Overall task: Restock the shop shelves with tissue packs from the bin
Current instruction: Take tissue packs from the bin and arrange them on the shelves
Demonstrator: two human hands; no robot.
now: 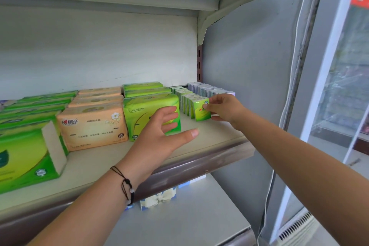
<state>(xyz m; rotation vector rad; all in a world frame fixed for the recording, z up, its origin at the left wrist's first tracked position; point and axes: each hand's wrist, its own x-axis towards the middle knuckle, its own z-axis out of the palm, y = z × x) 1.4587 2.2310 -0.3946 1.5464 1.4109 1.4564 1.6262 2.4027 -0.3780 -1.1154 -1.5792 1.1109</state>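
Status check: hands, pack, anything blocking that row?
Right hand pinches small green pack at front of its row. Left hand open, hovering before large green pack. Shelf ahead unobstructed.

Green tissue packs [151,114] flank peach packs with a white flower [93,126]; cream shelf [209,134], brown edge.

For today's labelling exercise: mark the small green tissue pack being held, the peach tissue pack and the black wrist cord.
small green tissue pack [200,113], head view, front face.
peach tissue pack [93,128], head view, front face.
black wrist cord [125,183], head view, strand on wrist.
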